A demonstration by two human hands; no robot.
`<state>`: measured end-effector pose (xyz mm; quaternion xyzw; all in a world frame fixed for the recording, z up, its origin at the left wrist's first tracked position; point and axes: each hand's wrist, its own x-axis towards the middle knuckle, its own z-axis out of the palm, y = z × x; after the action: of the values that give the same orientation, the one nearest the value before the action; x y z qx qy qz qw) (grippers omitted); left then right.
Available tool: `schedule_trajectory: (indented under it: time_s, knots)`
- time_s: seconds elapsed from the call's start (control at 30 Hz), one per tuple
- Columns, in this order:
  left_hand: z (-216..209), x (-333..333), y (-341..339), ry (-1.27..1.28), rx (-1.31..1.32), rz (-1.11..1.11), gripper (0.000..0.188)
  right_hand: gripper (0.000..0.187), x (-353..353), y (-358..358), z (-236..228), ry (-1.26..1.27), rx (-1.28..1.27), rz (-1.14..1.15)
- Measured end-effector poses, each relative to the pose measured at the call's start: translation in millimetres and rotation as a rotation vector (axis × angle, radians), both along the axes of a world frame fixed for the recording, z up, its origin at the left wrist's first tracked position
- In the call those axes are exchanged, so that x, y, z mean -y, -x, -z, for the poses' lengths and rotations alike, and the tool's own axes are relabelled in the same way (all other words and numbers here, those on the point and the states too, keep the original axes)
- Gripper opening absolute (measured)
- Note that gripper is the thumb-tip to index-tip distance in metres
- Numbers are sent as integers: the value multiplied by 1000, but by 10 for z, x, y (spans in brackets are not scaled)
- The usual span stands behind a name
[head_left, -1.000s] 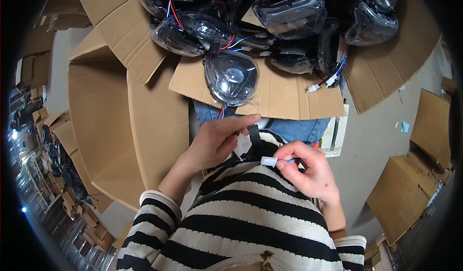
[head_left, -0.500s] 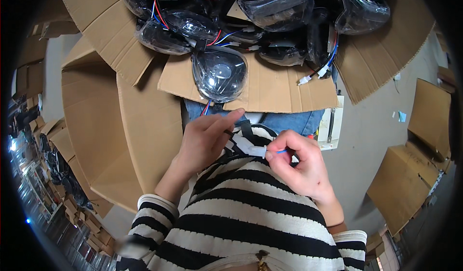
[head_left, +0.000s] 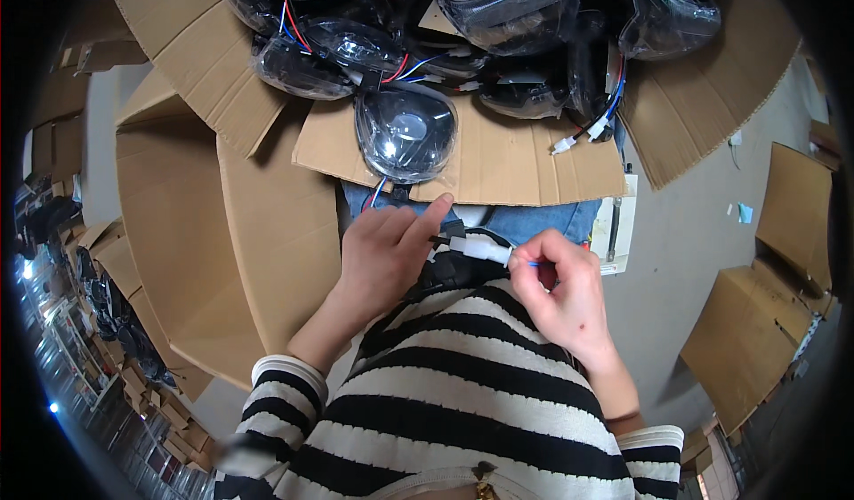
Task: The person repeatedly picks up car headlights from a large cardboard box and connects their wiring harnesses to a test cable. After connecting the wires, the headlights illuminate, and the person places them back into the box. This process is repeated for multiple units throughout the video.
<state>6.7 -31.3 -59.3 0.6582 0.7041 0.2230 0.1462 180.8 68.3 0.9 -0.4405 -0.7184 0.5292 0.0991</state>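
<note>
A white plastic wire connector [head_left: 480,250] stretches between my hands, in front of my striped top. My right hand [head_left: 569,291] is closed in a pinch at its right end, where a blue wire [head_left: 534,263] shows between the fingers. At the connector's left end, a short black wire [head_left: 439,239] runs into my left hand [head_left: 382,255]. The left index finger points out straight, while the other fingers curl out of sight around the wire. Just beyond lies a clear-wrapped headlight [head_left: 407,135], with red and blue wires hanging from its near end.
More wrapped headlights [head_left: 511,15] with coloured leads are heaped at the far side on cardboard flaps [head_left: 551,166]. A tall open carton [head_left: 169,233] stands at my left. Another carton [head_left: 743,335] sits on the floor at right. White connectors [head_left: 565,145] dangle over the cardboard.
The white connector has swung from slanting down to nearly level and moved slightly away from me. My right hand has shifted a little right, and the left hand has turned slightly.
</note>
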Motion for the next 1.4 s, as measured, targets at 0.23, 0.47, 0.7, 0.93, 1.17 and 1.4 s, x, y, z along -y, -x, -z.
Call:
schedule_trajectory:
  time_s: [0.23, 0.47, 0.7, 0.93, 1.17, 1.4]
  knots:
    - [4, -49, -28, -44, -77, 32, 53, 8, 14, 35, 36, -85, 6, 24]
    - [73, -8, -62, -66, -131, 130, 43, 7, 27, 3, 29, -13, 47, -20]
    - [25, -37, -10, 9, 79, 106, 37, 7, -1, -31, 103, 154, -5, 34]
    - [-891, 102, 811, -701, 991, -394, 37, 5, -101, -474, 27, 204, -143, 80]
    - [-1430, 1040, 2247, -852, -125, -739, 32, 8, 75, -443, -188, 629, -796, -74]
    - [685, 1932, 3098, 143, 98, -894, 31, 11, -49, -327, -549, 780, -1287, -378]
